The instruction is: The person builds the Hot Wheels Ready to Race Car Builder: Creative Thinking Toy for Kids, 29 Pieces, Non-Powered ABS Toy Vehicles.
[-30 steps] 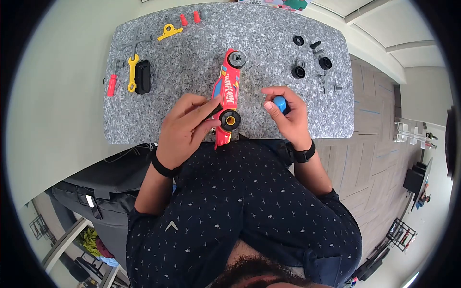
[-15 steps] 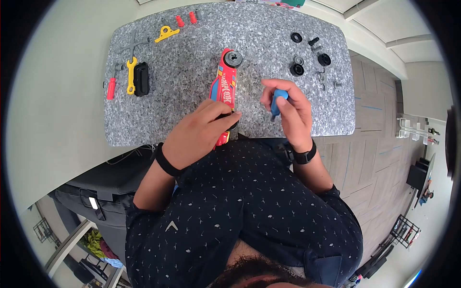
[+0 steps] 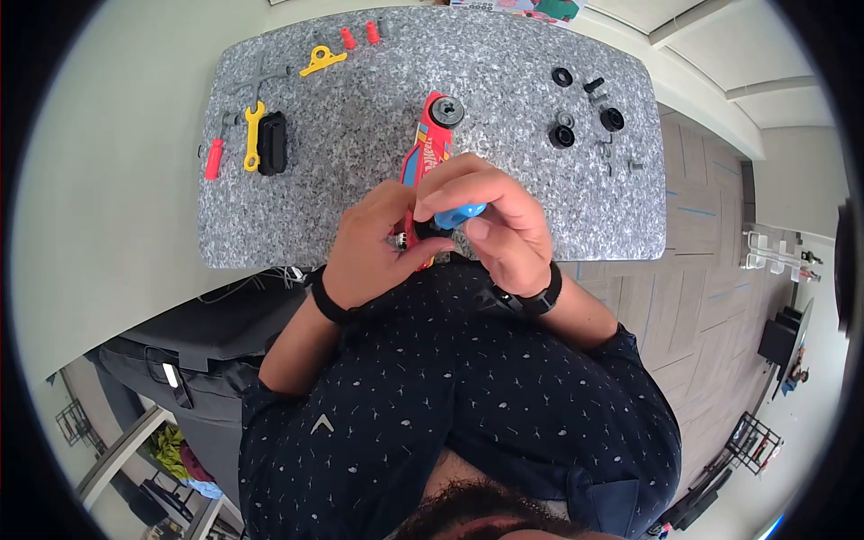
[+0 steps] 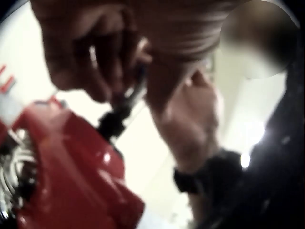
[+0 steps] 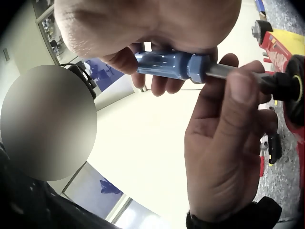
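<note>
A red toy car (image 3: 434, 139) lies on its side near the table's front edge, wheels facing up. My right hand (image 3: 504, 211) grips the blue handle of a screwdriver (image 5: 164, 65) above the nearer wheel (image 5: 296, 112). At the wheel's hub, the shaft's far end meets a small black piece (image 5: 282, 86). My left hand (image 3: 369, 243) is beside that wheel, its thumb and fingers pinching the lower shaft close to the black piece. In the head view both hands cover most of the wheel. The farther wheel (image 3: 446, 112) shows fully.
On the left lie a yellow wrench (image 3: 254, 135), a black block-like part (image 3: 273, 144), a red-handled tool (image 3: 214, 158) and a grey cross-shaped piece (image 3: 259, 79). A yellow part (image 3: 321, 61) and red pieces (image 3: 348, 38) are farther back. Loose black wheels (image 3: 612, 119) and small parts sit at right.
The right hand has brought the screwdriver left, from beside the car to over the nearer wheel. After reaching across the wheel with a dark piece, the left hand has drawn back to its side.
</note>
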### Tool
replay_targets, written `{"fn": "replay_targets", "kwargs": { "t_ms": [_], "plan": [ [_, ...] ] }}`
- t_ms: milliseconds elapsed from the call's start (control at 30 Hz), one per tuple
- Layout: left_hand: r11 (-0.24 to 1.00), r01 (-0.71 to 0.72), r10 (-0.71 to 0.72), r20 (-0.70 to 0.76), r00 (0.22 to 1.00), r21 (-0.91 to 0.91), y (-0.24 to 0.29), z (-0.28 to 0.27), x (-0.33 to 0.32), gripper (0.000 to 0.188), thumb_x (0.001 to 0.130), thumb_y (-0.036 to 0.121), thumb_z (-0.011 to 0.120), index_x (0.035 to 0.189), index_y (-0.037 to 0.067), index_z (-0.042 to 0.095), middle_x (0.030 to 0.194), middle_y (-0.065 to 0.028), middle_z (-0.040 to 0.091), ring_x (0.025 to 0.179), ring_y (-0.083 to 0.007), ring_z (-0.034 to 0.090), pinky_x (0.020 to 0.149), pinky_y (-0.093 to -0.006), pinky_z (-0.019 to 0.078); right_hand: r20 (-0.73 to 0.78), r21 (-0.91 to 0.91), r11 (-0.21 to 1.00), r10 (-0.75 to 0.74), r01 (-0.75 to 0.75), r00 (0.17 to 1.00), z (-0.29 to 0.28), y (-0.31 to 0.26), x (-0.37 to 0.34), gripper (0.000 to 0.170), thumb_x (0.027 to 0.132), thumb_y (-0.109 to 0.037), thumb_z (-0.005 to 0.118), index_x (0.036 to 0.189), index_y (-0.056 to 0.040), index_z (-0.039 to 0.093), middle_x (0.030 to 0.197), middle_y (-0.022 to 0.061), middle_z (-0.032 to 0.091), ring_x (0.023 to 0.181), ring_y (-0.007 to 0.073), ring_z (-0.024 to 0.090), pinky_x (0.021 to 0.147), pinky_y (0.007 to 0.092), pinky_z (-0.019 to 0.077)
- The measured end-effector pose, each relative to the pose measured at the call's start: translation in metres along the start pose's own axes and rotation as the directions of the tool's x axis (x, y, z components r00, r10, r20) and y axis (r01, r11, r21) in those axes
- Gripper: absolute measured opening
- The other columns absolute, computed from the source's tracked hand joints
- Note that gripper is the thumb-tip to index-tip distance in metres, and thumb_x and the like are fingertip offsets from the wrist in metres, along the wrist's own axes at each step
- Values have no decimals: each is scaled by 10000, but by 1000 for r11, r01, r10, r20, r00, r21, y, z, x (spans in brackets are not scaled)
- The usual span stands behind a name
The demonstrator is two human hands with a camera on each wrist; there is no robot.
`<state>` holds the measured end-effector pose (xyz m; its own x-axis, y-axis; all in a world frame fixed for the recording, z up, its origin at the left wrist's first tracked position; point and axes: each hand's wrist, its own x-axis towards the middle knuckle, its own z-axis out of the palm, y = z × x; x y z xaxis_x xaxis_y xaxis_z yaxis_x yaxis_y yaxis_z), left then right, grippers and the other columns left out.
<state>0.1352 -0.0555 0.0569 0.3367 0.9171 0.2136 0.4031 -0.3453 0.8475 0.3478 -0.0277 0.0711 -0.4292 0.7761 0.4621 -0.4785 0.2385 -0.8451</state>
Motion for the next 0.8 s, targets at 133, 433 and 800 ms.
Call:
{"fn": "replay_targets", "kwargs": {
  "t_ms": [133,433,800],
  "plan": [
    [997,-69,66,-80,995,-44,-11,7,-1,407,877,148,933,1232,56,756,950,-87,726,794,-256,734,743,-371,583,100,-212,974,-56,76,993,-4,-16,10,362,1042,-10,543,1325,34,765,1373,210,708,1202,323,732,1037,419,580],
    [975,0,-2,-12,1000,-221,-11,3,1,301,917,44,848,1211,46,785,1089,-121,803,859,-268,768,792,-364,594,60,-596,796,-91,109,994,-6,-32,10,383,897,-54,900,1276,-40,841,1384,168,733,1172,282,757,920,360,624],
    [985,-51,56,28,998,-163,-25,0,-3,458,911,37,846,1354,45,733,1162,-137,799,976,-293,797,860,-387,610,103,-601,785,-113,153,988,-7,-30,16,402,843,-76,936,1239,-72,866,1430,140,727,1198,289,755,949,389,631]
  ]
}}
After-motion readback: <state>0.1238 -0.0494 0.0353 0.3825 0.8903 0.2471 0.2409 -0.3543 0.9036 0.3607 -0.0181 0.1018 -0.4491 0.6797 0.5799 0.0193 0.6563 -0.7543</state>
